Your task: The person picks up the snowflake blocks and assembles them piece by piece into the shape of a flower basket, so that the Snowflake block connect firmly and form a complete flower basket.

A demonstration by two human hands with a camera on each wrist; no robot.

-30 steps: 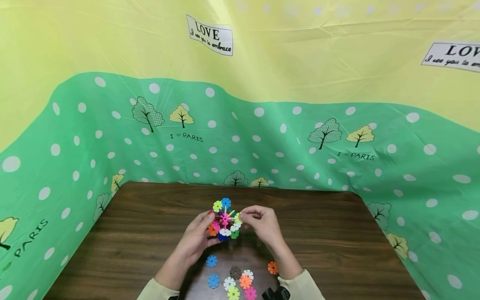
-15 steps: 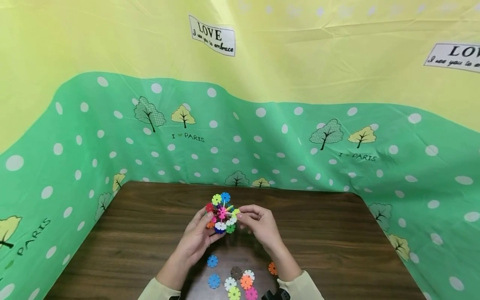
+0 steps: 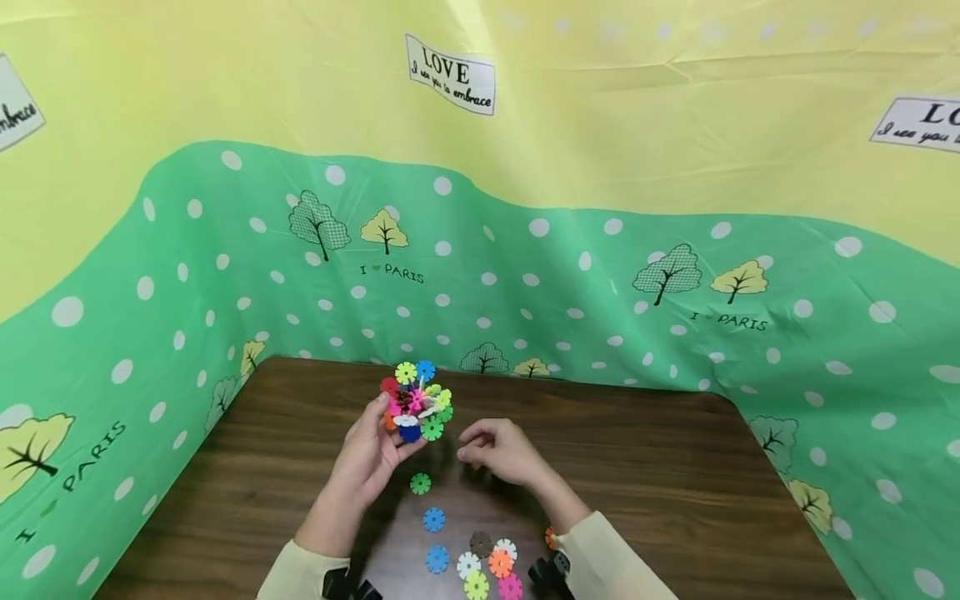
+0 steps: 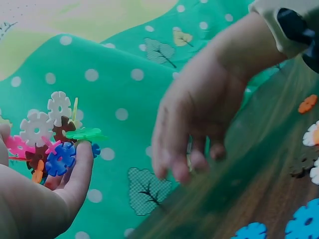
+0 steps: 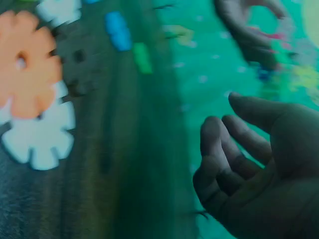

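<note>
My left hand (image 3: 367, 462) holds up a ball-like cluster of interlocking plastic snowflake discs (image 3: 416, 402) in many colours, toward the back of the table. In the left wrist view, a fingertip and the thumb support the cluster (image 4: 60, 142) from below and the side, near a blue disc and a green one. My right hand (image 3: 498, 452) is apart from it, to its right and a little lower, with fingers loosely curled. Nothing lies between the fingers of the right hand (image 5: 259, 159) in the right wrist view.
A green snowflake disc (image 3: 420, 483) and two blue discs (image 3: 433, 519) lie on the brown wood table (image 3: 637, 467) before the left hand. Several others, including a pink disc (image 3: 511, 586), form a pile. An orange disc (image 3: 550, 537) is partly behind the right sleeve. A printed curtain (image 3: 562, 333) surrounds the table.
My right hand has let go of the yellow-green disc on the cluster and drawn back. The left hand has moved the cluster left and up. A loose green disc now shows on the table.
</note>
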